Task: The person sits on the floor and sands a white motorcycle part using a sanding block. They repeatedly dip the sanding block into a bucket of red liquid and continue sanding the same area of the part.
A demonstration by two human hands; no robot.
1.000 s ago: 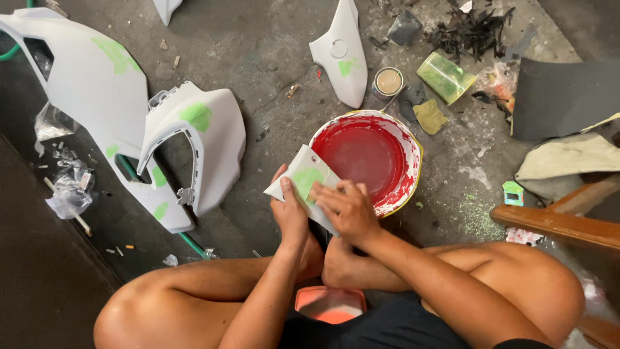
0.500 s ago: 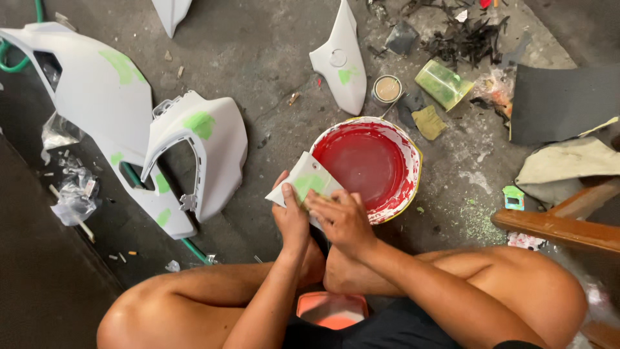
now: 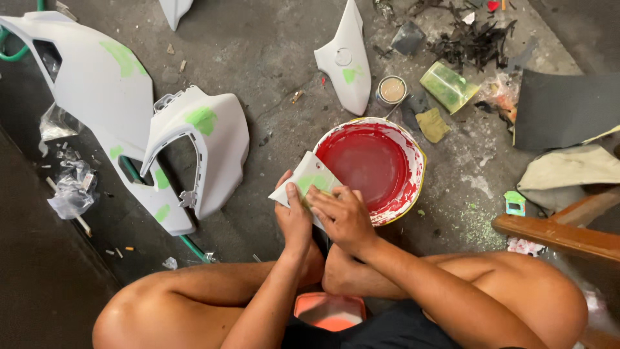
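Left hand (image 3: 294, 216) pinches small white panel (image 3: 305, 184) at bucket's (image 3: 413, 152) 8 o'clock. Right hand (image 3: 342, 216) presses flat on its green patch, shifted slightly since a second ago; rubbing continues.

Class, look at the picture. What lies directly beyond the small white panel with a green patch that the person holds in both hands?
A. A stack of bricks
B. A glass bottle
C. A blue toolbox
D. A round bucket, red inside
D: the round bucket, red inside, sits just beyond the small white panel with a green patch, which the left hand and right hand hold.
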